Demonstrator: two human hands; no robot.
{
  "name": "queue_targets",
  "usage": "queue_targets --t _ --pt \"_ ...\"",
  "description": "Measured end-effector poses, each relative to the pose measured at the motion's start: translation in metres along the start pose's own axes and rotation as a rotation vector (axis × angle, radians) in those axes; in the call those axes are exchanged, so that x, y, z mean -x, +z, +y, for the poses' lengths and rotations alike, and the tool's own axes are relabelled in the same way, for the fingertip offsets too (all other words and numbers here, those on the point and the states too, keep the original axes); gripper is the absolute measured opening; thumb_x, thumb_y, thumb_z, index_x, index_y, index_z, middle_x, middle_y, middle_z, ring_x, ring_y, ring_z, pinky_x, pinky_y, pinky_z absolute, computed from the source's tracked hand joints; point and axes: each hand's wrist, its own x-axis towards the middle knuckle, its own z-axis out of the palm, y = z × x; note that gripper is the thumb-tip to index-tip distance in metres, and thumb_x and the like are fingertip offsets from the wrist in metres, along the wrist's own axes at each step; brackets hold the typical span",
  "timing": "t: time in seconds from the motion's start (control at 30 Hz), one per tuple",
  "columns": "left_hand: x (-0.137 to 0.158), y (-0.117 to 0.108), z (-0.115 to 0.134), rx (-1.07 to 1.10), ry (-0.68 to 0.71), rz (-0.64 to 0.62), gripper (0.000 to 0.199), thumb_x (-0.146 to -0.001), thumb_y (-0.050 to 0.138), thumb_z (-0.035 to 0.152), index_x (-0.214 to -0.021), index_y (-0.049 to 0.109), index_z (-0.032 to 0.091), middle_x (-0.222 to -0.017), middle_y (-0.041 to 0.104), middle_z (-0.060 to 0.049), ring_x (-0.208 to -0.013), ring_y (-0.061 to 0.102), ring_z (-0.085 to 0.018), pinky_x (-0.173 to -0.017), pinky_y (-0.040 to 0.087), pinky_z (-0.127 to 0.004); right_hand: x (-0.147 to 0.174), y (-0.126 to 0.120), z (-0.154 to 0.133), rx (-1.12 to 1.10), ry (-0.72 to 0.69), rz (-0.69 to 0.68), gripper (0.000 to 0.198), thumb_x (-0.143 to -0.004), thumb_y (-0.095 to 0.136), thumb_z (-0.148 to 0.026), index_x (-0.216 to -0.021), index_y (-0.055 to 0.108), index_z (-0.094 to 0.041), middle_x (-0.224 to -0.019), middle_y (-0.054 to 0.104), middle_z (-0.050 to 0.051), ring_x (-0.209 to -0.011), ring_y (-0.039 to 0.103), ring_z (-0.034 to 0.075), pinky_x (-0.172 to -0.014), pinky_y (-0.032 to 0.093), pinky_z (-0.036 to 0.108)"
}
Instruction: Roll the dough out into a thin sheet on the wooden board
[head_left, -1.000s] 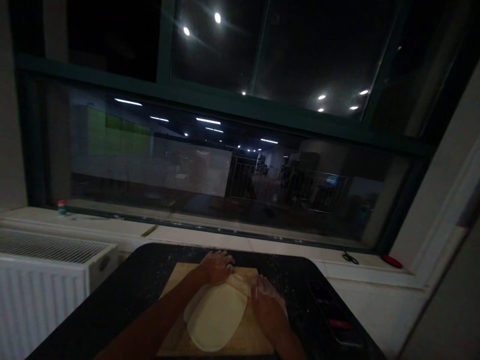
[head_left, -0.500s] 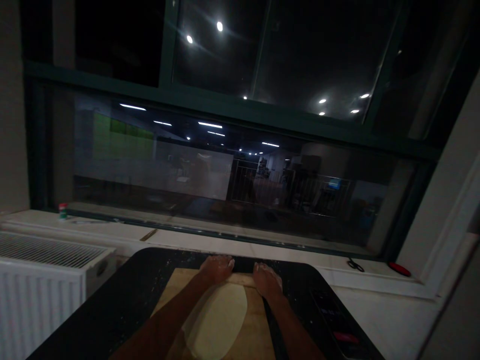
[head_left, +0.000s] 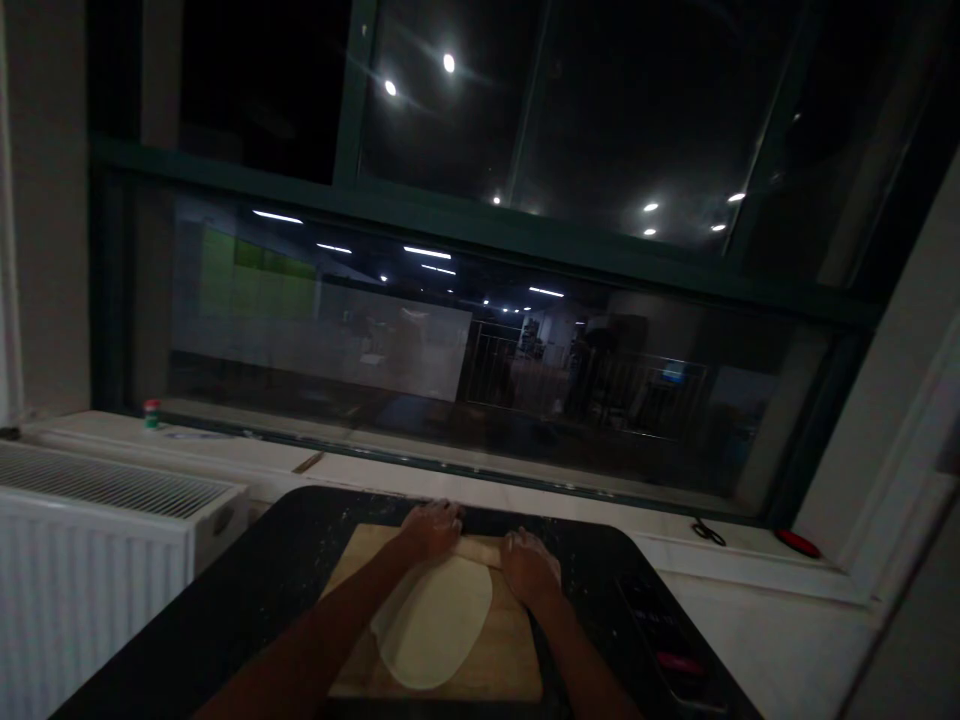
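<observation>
Flattened dough, a pale oval sheet, lies on a wooden board. Across its far end runs a wooden rolling pin, its middle showing between my hands. My left hand is closed over the pin's left end, and my right hand over its right end. White flour dusts the fingers of both hands. The hands hide both ends of the pin.
The board rests on a black table with flour specks. A dark device with a red patch lies at the right. Scissors and a red oval object sit on the windowsill. A white radiator stands left.
The camera view has shifted, bringing the board's near edge into sight. Both hands remain on the rolling pin at the far end of the dough.
</observation>
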Motion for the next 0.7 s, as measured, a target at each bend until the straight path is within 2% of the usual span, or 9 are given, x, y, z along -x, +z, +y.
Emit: queue_targets --t 0.13,0.23,0.33,0.4,0.47,0.57,0.7 --pt "0.017 -0.004 0.006 -0.032 0.038 0.03 0.031 -0.096 0.048 0.022 -0.119 0.069 0.024 -0.138 0.064 -0.01 -0.116 0.066 -0.031 -0.095 0.054 -0.051 0.037 0.002 -0.012 0.031 0.009 0.029 0.044 -0.097 0.04 -0.013 -0.135 0.06 -0.013 -0.145 0.054 0.019 -0.135 0.051 0.029 -0.106 0.046 0.042" --pt "0.043 -0.007 0.006 -0.038 0.076 0.052 0.035 -0.099 0.044 0.022 -0.125 0.067 0.025 -0.142 0.061 -0.008 -0.122 0.063 -0.03 -0.102 0.052 -0.049 0.064 0.012 -0.02 0.032 -0.025 0.176 0.043 -0.1 0.035 -0.017 -0.133 0.064 -0.019 -0.14 0.061 0.011 -0.131 0.055 0.026 -0.108 0.045 0.04" --pt "0.08 -0.01 0.003 0.013 0.13 0.14 0.041 -0.103 0.038 0.026 -0.141 0.055 0.026 -0.144 0.061 -0.006 -0.131 0.058 -0.023 -0.112 0.046 -0.043 0.085 0.028 -0.022 0.029 -0.107 0.345 0.042 -0.101 0.037 -0.024 -0.134 0.063 -0.024 -0.136 0.064 0.005 -0.126 0.06 0.023 -0.106 0.048 0.036" --pt "0.103 -0.014 0.001 0.07 0.154 0.186 0.044 -0.105 0.035 0.028 -0.148 0.045 0.027 -0.147 0.058 -0.004 -0.133 0.055 -0.019 -0.116 0.041 -0.04 0.092 0.036 -0.022 0.023 -0.175 0.364 0.043 -0.099 0.041 -0.027 -0.137 0.061 -0.026 -0.139 0.062 0.002 -0.127 0.059 0.023 -0.105 0.05 0.035" --pt "0.118 -0.019 0.001 0.114 0.145 0.169 0.046 -0.106 0.034 0.029 -0.151 0.04 0.028 -0.151 0.053 -0.002 -0.137 0.051 -0.017 -0.119 0.037 -0.039 0.094 0.038 -0.023 0.01 -0.195 0.344 0.044 -0.099 0.04 -0.026 -0.139 0.059 -0.028 -0.141 0.06 0.0 -0.128 0.058 0.023 -0.106 0.049 0.036" --pt "0.115 -0.026 0.004 0.154 0.079 0.093 0.048 -0.105 0.034 0.029 -0.152 0.04 0.027 -0.155 0.048 -0.002 -0.141 0.046 -0.019 -0.121 0.034 -0.041 0.087 0.029 -0.026 -0.005 -0.132 0.267 0.045 -0.101 0.035 -0.023 -0.14 0.057 -0.029 -0.144 0.058 0.001 -0.132 0.055 0.023 -0.111 0.044 0.04" --pt "0.077 -0.023 0.008 0.144 0.018 0.017 0.048 -0.105 0.028 0.028 -0.149 0.044 0.022 -0.154 0.048 -0.008 -0.142 0.045 -0.023 -0.119 0.035 -0.049 0.068 0.012 -0.025 0.016 -0.121 0.144 0.045 -0.103 0.033 -0.021 -0.14 0.057 -0.024 -0.147 0.055 0.006 -0.137 0.049 0.025 -0.114 0.041 0.043"
